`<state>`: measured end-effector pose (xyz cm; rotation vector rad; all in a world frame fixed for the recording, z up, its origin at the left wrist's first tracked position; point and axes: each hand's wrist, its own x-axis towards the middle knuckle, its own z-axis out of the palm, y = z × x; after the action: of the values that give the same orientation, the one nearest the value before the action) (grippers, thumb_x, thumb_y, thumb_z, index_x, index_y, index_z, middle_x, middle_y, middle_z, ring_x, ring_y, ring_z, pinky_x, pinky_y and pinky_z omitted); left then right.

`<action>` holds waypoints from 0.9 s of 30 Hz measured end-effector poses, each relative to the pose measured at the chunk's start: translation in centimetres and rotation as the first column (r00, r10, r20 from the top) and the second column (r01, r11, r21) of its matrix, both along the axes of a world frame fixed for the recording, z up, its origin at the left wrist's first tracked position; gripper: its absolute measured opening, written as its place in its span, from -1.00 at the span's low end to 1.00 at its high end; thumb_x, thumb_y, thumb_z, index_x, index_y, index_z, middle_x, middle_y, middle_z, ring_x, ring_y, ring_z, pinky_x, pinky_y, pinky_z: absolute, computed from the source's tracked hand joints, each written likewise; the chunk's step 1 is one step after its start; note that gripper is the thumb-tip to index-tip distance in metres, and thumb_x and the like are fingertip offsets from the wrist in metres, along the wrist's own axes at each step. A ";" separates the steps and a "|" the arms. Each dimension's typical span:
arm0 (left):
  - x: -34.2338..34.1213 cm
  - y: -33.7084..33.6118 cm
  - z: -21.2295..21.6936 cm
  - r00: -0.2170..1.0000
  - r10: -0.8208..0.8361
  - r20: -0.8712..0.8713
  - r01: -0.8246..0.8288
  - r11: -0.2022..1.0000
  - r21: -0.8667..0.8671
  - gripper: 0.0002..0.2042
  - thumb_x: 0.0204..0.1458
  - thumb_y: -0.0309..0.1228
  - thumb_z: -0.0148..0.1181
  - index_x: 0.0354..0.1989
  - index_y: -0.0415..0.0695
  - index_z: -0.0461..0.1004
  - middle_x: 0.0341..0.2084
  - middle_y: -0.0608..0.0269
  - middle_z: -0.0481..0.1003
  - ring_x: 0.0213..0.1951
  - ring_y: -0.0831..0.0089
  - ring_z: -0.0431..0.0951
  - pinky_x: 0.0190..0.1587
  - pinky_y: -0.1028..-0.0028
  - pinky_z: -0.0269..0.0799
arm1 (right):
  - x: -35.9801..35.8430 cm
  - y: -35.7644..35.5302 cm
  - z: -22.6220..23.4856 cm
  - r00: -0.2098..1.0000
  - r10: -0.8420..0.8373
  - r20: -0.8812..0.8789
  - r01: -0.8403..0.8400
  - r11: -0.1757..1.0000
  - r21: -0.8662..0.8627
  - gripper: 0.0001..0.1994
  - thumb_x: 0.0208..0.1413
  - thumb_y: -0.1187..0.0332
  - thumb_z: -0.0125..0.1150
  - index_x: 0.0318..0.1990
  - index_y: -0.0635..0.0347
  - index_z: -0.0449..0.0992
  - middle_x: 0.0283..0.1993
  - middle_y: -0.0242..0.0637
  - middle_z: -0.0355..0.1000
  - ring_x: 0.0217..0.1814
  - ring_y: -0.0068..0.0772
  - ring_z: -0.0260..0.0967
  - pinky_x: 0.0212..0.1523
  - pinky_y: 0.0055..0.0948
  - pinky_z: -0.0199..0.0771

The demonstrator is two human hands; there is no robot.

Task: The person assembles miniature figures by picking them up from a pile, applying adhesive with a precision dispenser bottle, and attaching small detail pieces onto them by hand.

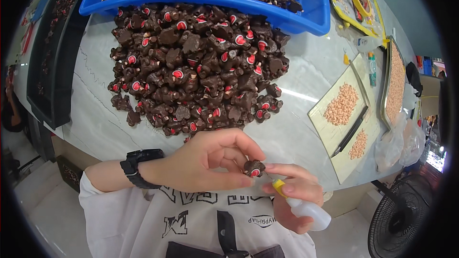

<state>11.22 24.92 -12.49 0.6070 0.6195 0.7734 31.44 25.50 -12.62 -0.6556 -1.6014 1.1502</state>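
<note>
Between the thumb and fingers of my left hand (213, 160) is a small dark brown figurine (254, 168) with a red and white patch. My right hand (301, 191) grips a translucent white glue bottle (311, 214) with a yellow collar. Its thin tip points at the figurine; whether it touches, I cannot tell. Both hands are just off the table's near edge, in front of my body. Beyond them lies a large heap of similar brown figurines (191, 74), many showing red and white patches.
A blue bin (306, 19) of small parts stands behind the heap, a long black tray (36, 81) at left. On the right are a pale board (334, 160) with small peach pieces, a black pen-like tool (351, 131), a tray of peach pieces (395, 86) and a fan (399, 220).
</note>
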 end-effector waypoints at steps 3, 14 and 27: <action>0.1 -0.1 -0.1 1.000 -0.002 0.007 0.002 1.000 0.000 -0.64 -0.10 -0.70 0.13 -0.09 -0.31 0.24 -0.21 0.16 0.36 -0.18 0.50 0.46 -0.17 0.57 0.42 | -0.1 0.1 -0.1 1.000 -0.001 -0.016 0.001 1.000 0.002 -0.51 0.20 0.03 -0.36 -0.29 0.34 0.36 -0.63 -0.12 0.42 -0.40 0.02 0.47 -0.57 -0.35 0.46; -0.1 0.0 0.4 1.000 0.003 0.025 -0.002 0.999 -0.036 -0.65 -0.09 -0.70 0.11 -0.09 -0.30 0.23 -0.21 0.17 0.35 -0.15 0.48 0.45 -0.15 0.56 0.41 | -0.1 0.0 -0.4 0.999 0.014 -0.044 -0.013 1.000 0.017 -0.53 0.20 0.05 -0.37 -0.24 0.34 0.32 -0.61 -0.09 0.42 -0.38 0.04 0.46 -0.60 -0.37 0.44; -0.1 -0.1 0.0 0.999 -0.022 0.037 0.021 1.000 0.011 -0.65 -0.08 -0.69 0.11 -0.09 -0.30 0.22 -0.20 0.15 0.35 -0.15 0.47 0.45 -0.14 0.54 0.41 | 0.1 -0.1 -0.3 1.000 0.027 0.010 -0.027 0.999 -0.020 -0.53 0.20 0.03 -0.39 -0.23 0.30 0.31 -0.59 -0.10 0.44 -0.36 0.04 0.46 -0.59 -0.36 0.45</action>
<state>11.09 24.83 -12.46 0.6073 0.5745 0.7666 31.51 25.40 -12.89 -0.6558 -1.6136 1.1855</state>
